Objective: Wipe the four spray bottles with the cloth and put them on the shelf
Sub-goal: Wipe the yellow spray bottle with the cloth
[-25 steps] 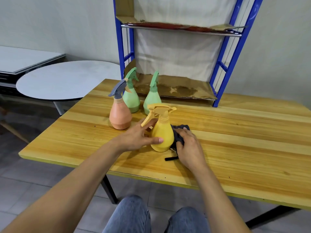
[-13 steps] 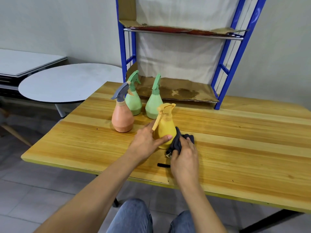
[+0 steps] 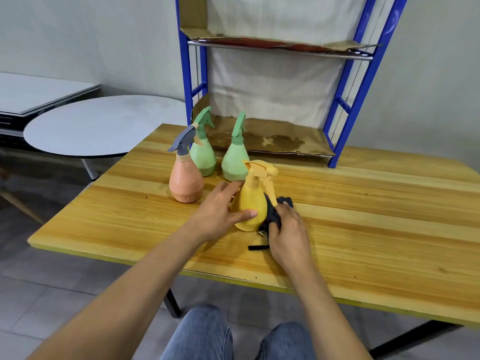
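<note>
Tabletop (image 3: 363, 216): cloth (image 3: 270, 216) (partly hidden) beside bottle (image 3: 250, 203)

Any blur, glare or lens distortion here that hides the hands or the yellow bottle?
Head view: left hand, right hand and yellow bottle are sharp, no motion blur; light soft and even, only faint shadows on the table, no glare; the shelf posts lean, likely wide-angle distortion.

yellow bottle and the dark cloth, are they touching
Touching. The head view shows the cloth, bunched in the right hand, pressed against the side of the yellow bottle with no gap between them.
</note>
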`<state>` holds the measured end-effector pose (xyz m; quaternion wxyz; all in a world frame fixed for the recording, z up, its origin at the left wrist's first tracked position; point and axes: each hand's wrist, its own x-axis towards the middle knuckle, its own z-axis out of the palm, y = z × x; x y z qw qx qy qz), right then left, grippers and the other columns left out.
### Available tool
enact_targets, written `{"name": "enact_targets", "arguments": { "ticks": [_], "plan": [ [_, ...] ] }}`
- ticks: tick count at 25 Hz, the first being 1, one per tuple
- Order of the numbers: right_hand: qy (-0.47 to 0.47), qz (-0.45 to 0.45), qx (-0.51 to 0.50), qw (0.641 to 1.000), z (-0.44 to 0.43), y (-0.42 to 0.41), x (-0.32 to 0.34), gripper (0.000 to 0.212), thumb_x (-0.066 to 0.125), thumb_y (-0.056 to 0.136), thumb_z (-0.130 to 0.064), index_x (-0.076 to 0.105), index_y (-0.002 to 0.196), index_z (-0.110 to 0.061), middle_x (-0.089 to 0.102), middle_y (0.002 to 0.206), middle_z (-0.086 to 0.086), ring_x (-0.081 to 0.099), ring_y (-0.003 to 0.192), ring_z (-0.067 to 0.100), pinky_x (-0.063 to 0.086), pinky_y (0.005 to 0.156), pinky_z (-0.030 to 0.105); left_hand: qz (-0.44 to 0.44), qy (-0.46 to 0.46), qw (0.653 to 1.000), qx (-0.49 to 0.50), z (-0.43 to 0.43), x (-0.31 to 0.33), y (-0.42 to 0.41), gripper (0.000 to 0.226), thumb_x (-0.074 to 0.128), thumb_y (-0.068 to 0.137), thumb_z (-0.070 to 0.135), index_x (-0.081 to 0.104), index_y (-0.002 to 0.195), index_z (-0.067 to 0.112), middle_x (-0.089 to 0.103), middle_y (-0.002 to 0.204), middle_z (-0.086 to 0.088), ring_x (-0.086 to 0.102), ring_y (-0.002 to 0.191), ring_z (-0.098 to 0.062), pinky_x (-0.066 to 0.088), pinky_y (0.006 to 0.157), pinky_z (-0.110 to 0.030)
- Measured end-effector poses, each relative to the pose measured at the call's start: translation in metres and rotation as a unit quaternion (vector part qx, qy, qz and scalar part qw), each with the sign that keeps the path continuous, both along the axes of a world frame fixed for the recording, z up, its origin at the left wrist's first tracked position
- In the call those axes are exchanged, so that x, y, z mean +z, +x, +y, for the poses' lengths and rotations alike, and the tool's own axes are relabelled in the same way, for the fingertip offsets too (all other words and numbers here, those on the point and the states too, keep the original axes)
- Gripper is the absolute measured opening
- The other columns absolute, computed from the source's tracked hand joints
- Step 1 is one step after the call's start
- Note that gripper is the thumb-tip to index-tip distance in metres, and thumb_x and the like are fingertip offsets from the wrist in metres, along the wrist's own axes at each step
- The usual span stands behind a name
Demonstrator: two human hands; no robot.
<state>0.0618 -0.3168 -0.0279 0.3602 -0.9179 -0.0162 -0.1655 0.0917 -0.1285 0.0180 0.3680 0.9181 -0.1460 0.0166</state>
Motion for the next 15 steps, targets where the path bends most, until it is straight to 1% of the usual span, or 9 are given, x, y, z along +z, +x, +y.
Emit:
{"name": "enact_targets", "arguments": {
  "ticks": [1,3,5,8,10,12,13,15],
  "plan": [
    [0.016,0.001,-0.006,1.000,0.003,-0.003,-0.001,0.048,0.052,0.095,-0.005,0.051,0.143,-0.013,0.051,0.148,0.010,0.037,0.143,0.024,0.027,0.117,0.032,-0.012,-0.010,0.999,0.033,-0.007,-0.003,-0.003,0.081,0.076,0.083,0.053,0.039,0.151,0.029,0.045,0.128,0.001,0.049,0.114,-0.017,0.046,0.097,-0.032],
    [0.040,-0.006,-0.022,0.999,0.011,-0.014,-0.003,0.052,0.054,0.094,-0.003,0.049,0.145,-0.011,0.051,0.147,0.012,0.038,0.143,0.026,0.030,0.117,0.035,-0.031,-0.025,0.995,0.090,-0.021,-0.006,-0.007,0.077,0.076,0.083,0.056,0.040,0.145,0.029,0.044,0.124,-0.002,0.049,0.109,-0.021,0.048,0.094,-0.036],
    [0.036,-0.023,-0.030,0.999,0.020,-0.026,-0.006,0.055,0.055,0.092,-0.002,0.048,0.146,-0.009,0.052,0.145,0.014,0.038,0.142,0.026,0.031,0.118,0.038,-0.047,-0.034,0.989,0.139,-0.032,-0.010,-0.010,0.074,0.075,0.081,0.060,0.043,0.139,0.028,0.044,0.121,-0.005,0.052,0.108,-0.026,0.051,0.094,-0.042],
    [0.031,-0.035,-0.032,0.998,0.024,-0.033,-0.008,0.057,0.057,0.091,-0.001,0.047,0.147,-0.008,0.052,0.145,0.015,0.038,0.142,0.027,0.032,0.118,0.040,-0.071,-0.039,0.978,0.193,-0.043,-0.012,-0.015,0.073,0.076,0.077,0.065,0.045,0.131,0.028,0.041,0.114,-0.002,0.054,0.109,-0.029,0.053,0.090,-0.043],
    [0.036,-0.029,-0.028,0.999,0.019,-0.031,-0.007,0.056,0.057,0.092,-0.002,0.048,0.146,-0.010,0.052,0.145,0.013,0.039,0.142,0.025,0.033,0.118,0.039,-0.066,-0.032,0.977,0.200,-0.043,-0.011,-0.017,0.074,0.075,0.076,0.068,0.044,0.130,0.028,0.041,0.116,-0.002,0.054,0.111,-0.029,0.052,0.090,-0.043],
    [0.071,-0.013,-0.019,0.997,0.015,-0.031,-0.003,0.052,0.055,0.093,-0.005,0.051,0.144,-0.016,0.055,0.143,0.007,0.042,0.138,0.021,0.035,0.116,0.036,-0.058,-0.024,0.981,0.184,-0.037,-0.010,-0.017,0.076,0.070,0.078,0.071,0.042,0.132,0.026,0.042,0.121,-0.003,0.052,0.114,-0.028,0.051,0.095,-0.044],
    [0.113,-0.010,-0.021,0.993,0.012,-0.031,0.000,0.050,0.053,0.094,-0.005,0.053,0.142,-0.019,0.057,0.138,0.003,0.047,0.133,0.019,0.038,0.113,0.035,-0.060,-0.026,0.984,0.168,-0.031,-0.008,-0.015,0.076,0.068,0.081,0.070,0.042,0.135,0.024,0.042,0.125,-0.003,0.051,0.118,-0.027,0.048,0.099,-0.044],
    [0.218,-0.029,-0.059,0.974,0.004,-0.029,0.010,0.045,0.052,0.093,-0.003,0.058,0.134,-0.022,0.064,0.125,-0.002,0.056,0.119,0.017,0.043,0.103,0.031,-0.071,-0.042,0.990,0.115,-0.020,-0.004,-0.011,0.068,0.063,0.090,0.059,0.040,0.143,0.023,0.044,0.138,-0.002,0.048,0.128,-0.024,0.043,0.107,-0.041]
  ]
}}
